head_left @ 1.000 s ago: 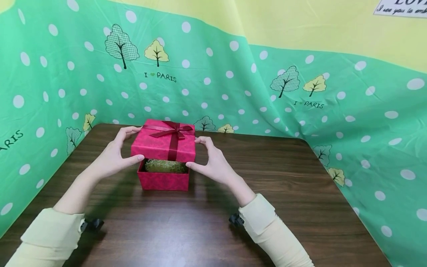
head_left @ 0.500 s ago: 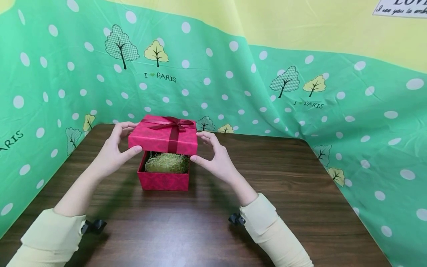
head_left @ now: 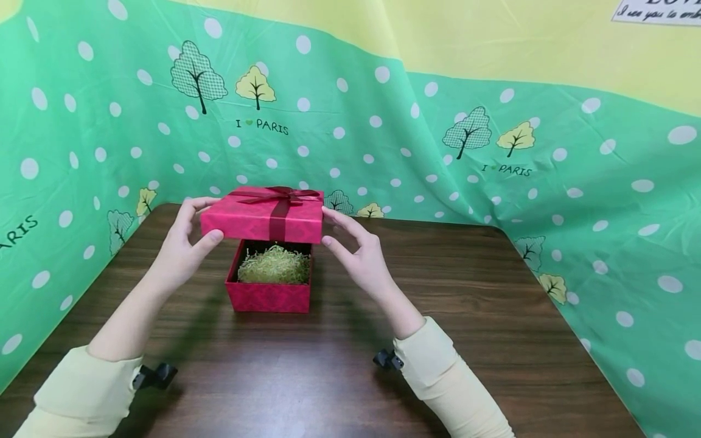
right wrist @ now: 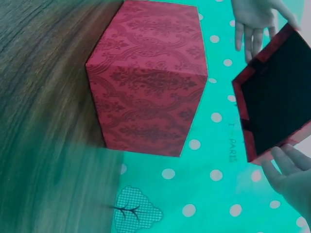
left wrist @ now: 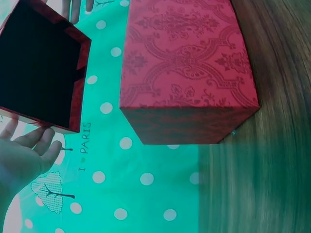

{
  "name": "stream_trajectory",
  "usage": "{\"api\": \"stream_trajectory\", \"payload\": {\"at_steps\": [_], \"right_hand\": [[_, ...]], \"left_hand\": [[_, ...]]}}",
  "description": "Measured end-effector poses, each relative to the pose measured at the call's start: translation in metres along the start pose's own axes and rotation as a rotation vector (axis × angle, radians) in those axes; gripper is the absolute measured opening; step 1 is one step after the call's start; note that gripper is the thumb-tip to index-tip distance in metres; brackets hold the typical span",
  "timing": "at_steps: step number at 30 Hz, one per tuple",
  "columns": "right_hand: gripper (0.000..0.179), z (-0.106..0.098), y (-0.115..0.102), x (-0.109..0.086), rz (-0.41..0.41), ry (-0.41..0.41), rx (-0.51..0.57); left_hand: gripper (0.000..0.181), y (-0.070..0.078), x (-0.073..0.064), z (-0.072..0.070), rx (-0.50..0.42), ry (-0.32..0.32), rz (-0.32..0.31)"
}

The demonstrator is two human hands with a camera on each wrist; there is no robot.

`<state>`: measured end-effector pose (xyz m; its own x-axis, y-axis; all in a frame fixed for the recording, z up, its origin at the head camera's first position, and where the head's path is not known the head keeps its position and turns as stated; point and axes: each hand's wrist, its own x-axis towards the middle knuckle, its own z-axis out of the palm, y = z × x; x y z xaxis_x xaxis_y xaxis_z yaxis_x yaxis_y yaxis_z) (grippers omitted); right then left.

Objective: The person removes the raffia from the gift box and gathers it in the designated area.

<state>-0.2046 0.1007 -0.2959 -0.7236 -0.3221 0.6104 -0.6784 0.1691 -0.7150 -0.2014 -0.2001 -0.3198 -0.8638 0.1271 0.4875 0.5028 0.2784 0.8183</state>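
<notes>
Both hands hold up a red patterned box lid (head_left: 246, 225), topped with a dark red ribbon bow (head_left: 285, 194), above and behind its box. The left hand (head_left: 183, 243) grips the lid's left side, thumb on the near corner. At the opposite side the right hand (head_left: 364, 255) grips it between thumb and fingers. Below, the red box base (head_left: 268, 297) stands uncovered on the table with yellow-green shredded filler (head_left: 274, 266) inside. From the left wrist view, the lid's dark hollow underside (left wrist: 39, 63) shows, apart from the base (left wrist: 187, 58); the right wrist view shows the same gap.
The dark wood table (head_left: 438, 292) spreads around the box. A green polka-dot cloth (head_left: 372, 146) hangs behind and at both sides. Small black devices (head_left: 156, 376) sit at the cuffs of both sleeves.
The lid has risen off the base and shifted slightly left, with both hands moving up along with it. More of the filler now shows; the base has stayed in place.
</notes>
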Motion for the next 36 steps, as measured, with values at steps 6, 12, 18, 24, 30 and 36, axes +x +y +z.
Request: {"api": "stream_trajectory", "payload": {"at_steps": [6,12,18,24,30,36], "right_hand": [[0.034,0.003,0.001,0.001,0.034,0.090,0.053],[0.036,0.005,0.002,0.000,0.027,0.114,0.145],[0.040,0.006,0.017,0.000,-0.001,0.116,0.188],[0.039,0.007,0.024,0.002,-0.056,0.171,0.142],[0.036,0.009,-0.002,0.003,-0.027,0.199,0.101],[0.034,0.014,-0.007,0.005,0.021,0.191,0.146]], "left_hand": [[0.045,0.007,-0.001,0.004,-0.010,0.020,-0.009],[0.043,0.012,-0.001,0.007,0.014,0.038,-0.001],[0.040,0.016,-0.003,0.008,-0.020,0.045,-0.007],[0.042,0.015,-0.007,0.008,-0.045,0.033,-0.015],[0.048,0.009,-0.009,0.009,0.011,0.042,-0.002],[0.047,0.004,-0.011,0.005,0.141,0.105,0.036]]}}
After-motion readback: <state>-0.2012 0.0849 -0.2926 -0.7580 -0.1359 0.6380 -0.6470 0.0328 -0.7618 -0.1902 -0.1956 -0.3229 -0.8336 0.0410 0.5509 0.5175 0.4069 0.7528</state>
